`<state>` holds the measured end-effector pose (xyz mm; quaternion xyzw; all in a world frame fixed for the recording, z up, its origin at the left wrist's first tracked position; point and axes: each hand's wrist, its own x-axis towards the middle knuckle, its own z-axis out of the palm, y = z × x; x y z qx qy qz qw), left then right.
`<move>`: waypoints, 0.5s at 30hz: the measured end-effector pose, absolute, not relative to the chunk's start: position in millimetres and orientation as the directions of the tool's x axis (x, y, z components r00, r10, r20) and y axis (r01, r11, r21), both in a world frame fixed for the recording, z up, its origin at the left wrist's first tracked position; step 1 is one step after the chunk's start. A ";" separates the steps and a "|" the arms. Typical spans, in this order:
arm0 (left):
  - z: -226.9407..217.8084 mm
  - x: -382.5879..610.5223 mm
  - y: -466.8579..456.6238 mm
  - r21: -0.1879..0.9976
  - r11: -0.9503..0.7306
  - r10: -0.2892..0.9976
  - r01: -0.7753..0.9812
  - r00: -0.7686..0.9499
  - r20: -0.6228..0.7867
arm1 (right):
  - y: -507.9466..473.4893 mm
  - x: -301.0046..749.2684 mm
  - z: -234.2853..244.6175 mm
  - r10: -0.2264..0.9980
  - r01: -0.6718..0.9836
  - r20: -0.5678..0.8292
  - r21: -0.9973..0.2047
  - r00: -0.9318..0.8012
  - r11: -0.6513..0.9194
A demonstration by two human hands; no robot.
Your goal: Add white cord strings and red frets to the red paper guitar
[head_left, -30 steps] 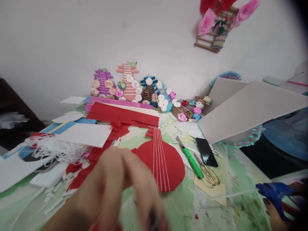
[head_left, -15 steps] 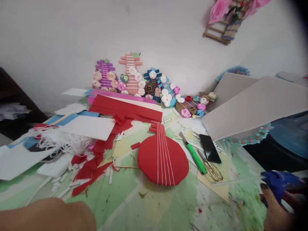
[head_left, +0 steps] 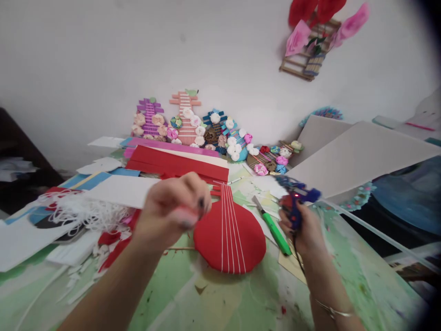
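My left hand (head_left: 174,209) is closed with thumb and fingertips pinched together, over the left edge of a red lute-shaped craft piece (head_left: 213,239). A reddish blur shows at the fingertips; motion smears whatever they hold. The craft piece lies flat, with white strings down its neck and round body and short red pegs near the neck's top. To its right, my right hand (head_left: 303,223) grips a blue hot glue gun (head_left: 298,198) with a small red light, raised above the table. A long clear glue stick (head_left: 347,212) slants away from it. The phone is hidden behind this hand.
A green-handled cutter (head_left: 275,232) lies right of the craft piece. Left are red strips (head_left: 175,165), white cord (head_left: 89,204) and foam scraps (head_left: 74,280). Several flower-trimmed lute-shaped pieces (head_left: 186,117) line the wall. Grey boards (head_left: 358,151) lean at the right.
My left hand has come up from the lower left edge to the craft piece. My right hand has brought the glue gun inward from the far right. The view has tilted up slightly.
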<state>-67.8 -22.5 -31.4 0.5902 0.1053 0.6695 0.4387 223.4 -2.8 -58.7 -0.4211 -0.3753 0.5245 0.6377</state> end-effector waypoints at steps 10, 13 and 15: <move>-104.9 -44.2 56.9 0.954 -0.289 0.953 0.078 -0.073 0.295 | -5.9 163.2 -103.8 0.992 -0.283 0.086 -0.957 -0.088 0.058; -109.0 -39.6 54.6 0.932 -0.335 0.936 0.137 -0.062 0.346 | -10.8 164.6 -109.0 0.993 -0.271 0.076 -0.961 -0.093 0.048; -110.5 -36.4 54.4 0.924 -0.357 0.929 0.139 -0.049 0.367 | -12.3 165.4 -108.9 0.993 -0.258 0.060 -0.966 -0.097 0.033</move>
